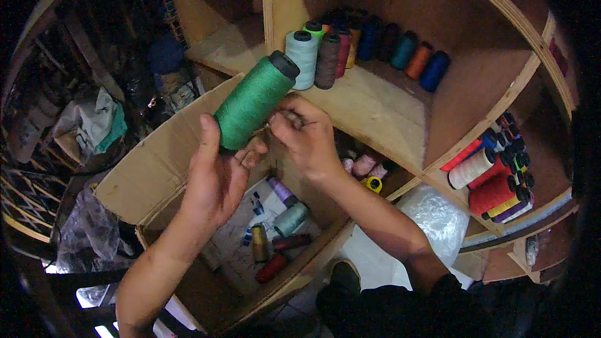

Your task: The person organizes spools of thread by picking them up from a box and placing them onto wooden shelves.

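A large green thread spool (pixel 253 103) with a black core end rests tilted in my left hand (pixel 216 178), thumb on one side and fingers beneath it. Close against its right side is my right hand (pixel 307 134), fingers curled together in a pinch. Whatever lies between those fingertips is too small to make out. Below both hands stands an open cardboard box (pixel 159 163) with its flap raised. Inside it lie several spools, among them a purple one (pixel 282 191), a grey-green one (pixel 291 219), a gold one (pixel 260 243) and a red one (pixel 272 268).
A wooden shelf (pixel 375 100) ahead bears several upright spools, with a pale blue one (pixel 302 59) nearest its edge. More spools lie stacked in the right compartment, including a white one (pixel 471 169). Clear plastic wrap (pixel 432 219) sits by my right forearm.
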`<act>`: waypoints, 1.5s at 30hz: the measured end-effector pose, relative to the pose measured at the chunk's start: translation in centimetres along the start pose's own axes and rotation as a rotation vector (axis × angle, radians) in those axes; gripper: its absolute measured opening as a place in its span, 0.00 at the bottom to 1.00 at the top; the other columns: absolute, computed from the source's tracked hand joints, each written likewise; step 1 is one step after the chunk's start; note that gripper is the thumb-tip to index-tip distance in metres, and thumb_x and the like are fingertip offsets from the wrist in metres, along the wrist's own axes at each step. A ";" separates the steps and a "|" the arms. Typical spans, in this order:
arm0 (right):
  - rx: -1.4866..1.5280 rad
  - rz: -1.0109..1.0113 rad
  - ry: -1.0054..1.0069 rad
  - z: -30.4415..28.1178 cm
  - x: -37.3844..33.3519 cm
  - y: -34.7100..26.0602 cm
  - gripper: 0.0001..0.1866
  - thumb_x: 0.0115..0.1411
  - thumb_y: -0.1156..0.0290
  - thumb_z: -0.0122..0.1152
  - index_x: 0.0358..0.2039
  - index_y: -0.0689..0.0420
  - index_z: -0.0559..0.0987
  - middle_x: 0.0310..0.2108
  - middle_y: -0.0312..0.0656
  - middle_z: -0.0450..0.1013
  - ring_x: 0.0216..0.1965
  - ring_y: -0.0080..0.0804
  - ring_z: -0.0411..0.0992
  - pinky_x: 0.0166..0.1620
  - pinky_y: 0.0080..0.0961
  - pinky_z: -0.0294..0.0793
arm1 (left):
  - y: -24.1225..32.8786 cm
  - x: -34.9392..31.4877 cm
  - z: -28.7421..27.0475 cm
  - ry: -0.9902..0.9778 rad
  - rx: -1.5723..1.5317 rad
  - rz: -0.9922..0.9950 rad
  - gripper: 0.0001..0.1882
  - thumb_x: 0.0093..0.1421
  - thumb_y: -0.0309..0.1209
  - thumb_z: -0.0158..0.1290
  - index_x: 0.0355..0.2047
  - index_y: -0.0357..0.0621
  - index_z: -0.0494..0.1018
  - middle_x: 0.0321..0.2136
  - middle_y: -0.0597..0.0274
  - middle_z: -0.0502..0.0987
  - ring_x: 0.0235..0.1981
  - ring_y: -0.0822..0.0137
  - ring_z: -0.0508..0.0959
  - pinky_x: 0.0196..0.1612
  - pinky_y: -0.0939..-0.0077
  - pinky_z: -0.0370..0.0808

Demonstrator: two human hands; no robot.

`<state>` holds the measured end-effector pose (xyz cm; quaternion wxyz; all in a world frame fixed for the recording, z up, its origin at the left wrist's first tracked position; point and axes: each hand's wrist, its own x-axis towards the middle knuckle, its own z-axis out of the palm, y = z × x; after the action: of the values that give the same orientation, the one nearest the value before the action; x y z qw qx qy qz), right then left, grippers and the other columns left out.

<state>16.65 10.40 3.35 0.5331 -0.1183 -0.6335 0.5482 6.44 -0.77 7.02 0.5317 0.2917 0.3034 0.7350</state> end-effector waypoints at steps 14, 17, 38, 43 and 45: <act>-0.399 -0.495 0.143 0.4 -0.7 -3.4 0.10 0.47 0.84 0.60 0.32 0.60 0.75 0.30 0.38 0.69 0.28 0.22 0.66 0.32 0.16 0.67 | 0.8 -1.1 3.0 0.110 0.043 0.064 0.28 0.62 0.53 0.38 0.44 0.38 0.65 0.36 0.58 0.74 0.34 0.67 0.76 0.31 0.78 0.66; -0.378 -0.507 0.124 0.4 -0.6 -3.7 0.10 0.48 0.85 0.59 0.32 0.61 0.75 0.31 0.38 0.68 0.29 0.21 0.66 0.33 0.15 0.67 | 0.8 -1.1 3.1 0.111 0.060 0.070 0.28 0.62 0.52 0.39 0.45 0.37 0.65 0.36 0.58 0.74 0.34 0.67 0.76 0.31 0.78 0.66; -0.151 -0.074 0.202 -1.9 0.0 -5.2 0.09 0.58 0.68 0.55 0.29 0.62 0.74 0.27 0.34 0.70 0.29 0.21 0.66 0.32 0.21 0.66 | 0.6 -0.8 1.2 0.138 0.187 0.063 0.28 0.61 0.50 0.43 0.47 0.35 0.64 0.39 0.57 0.72 0.38 0.67 0.74 0.32 0.79 0.66; 0.459 0.297 -0.112 -0.5 -0.3 -5.2 0.10 0.59 0.69 0.53 0.38 0.60 0.73 0.37 0.39 0.72 0.40 0.27 0.70 0.42 0.24 0.69 | 0.5 -1.1 0.7 0.095 0.275 0.119 0.23 0.59 0.43 0.49 0.46 0.36 0.63 0.39 0.58 0.72 0.38 0.67 0.74 0.33 0.78 0.67; 0.583 0.444 -0.219 -1.1 -0.3 -5.5 0.11 0.58 0.69 0.54 0.39 0.60 0.72 0.40 0.40 0.72 0.42 0.29 0.71 0.45 0.27 0.70 | 0.0 -0.6 0.7 0.123 0.477 0.249 0.23 0.57 0.39 0.54 0.45 0.37 0.62 0.39 0.58 0.71 0.38 0.67 0.74 0.36 0.76 0.68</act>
<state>20.08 8.79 7.52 0.3418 -0.0367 -0.4630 0.8170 7.13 -1.25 7.38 0.3341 0.3984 0.4616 0.7188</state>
